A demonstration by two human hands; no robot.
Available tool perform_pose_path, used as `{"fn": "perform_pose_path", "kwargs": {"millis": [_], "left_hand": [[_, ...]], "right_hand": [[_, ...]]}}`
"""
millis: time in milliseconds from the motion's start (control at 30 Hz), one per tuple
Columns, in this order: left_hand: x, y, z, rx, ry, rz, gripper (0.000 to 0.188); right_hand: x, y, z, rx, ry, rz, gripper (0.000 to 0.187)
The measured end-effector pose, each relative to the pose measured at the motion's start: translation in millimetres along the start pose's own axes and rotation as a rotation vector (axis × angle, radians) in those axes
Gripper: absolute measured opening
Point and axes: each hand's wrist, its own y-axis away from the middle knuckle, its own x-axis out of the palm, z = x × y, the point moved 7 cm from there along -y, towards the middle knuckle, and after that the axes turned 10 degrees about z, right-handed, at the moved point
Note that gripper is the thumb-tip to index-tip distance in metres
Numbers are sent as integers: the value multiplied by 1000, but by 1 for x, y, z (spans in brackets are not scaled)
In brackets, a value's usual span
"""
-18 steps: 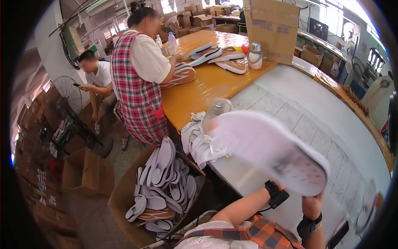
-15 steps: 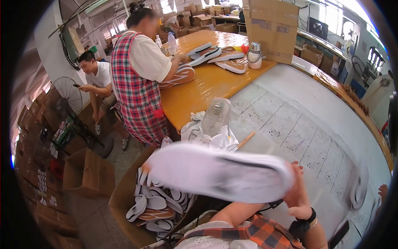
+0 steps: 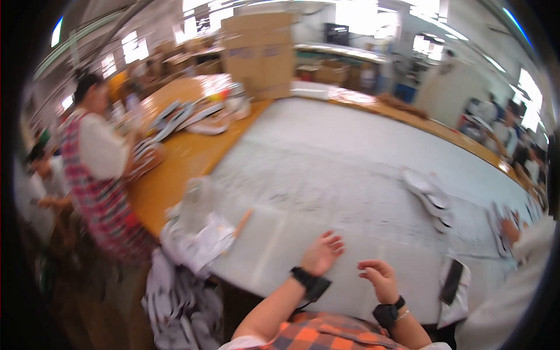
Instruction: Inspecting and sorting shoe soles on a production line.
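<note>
Above the near edge of the pale grey table (image 3: 326, 175), my left hand (image 3: 322, 254) is raised with nothing in it, its fingers a little spread. My right hand (image 3: 379, 280) is close beside it, also without anything, fingers loosely bent and apart. Both wrists wear dark bands. A small stack of white shoe soles (image 3: 429, 195) lies farther off to the right, away from both hands. More white soles (image 3: 181, 303) are heaped low on the left, blurred by motion.
White crumpled material (image 3: 201, 236), a clear plastic container (image 3: 200, 201) and an orange stick (image 3: 242, 223) lie at left. A co-worker in a checked apron (image 3: 99, 181) handles soles at the yellow table. Another person's hand (image 3: 511, 227) is at right, near a dark phone-like object (image 3: 452, 282).
The white sole held earlier is out of my hands, which are now bare over the table. The view has swung to the right, bringing the sole stack and another worker's arm into sight.
</note>
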Motion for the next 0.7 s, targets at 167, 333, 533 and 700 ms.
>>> {"fn": "perform_pose_path", "kwargs": {"millis": [167, 333, 533, 700], "left_hand": [[13, -9, 24, -159, 38, -15, 28], [17, -23, 50, -303, 11, 31, 30], [18, -20, 54, -311, -43, -27, 27], [15, -23, 54, -289, -40, -33, 27]], "right_hand": [[-33, 15, -40, 54, 12, -136, 18], [-36, 25, -46, -94, 83, -114, 17], [-37, 24, -44, -27, 288, -114, 14], [-51, 13, -52, 77, -187, -32, 16]]}}
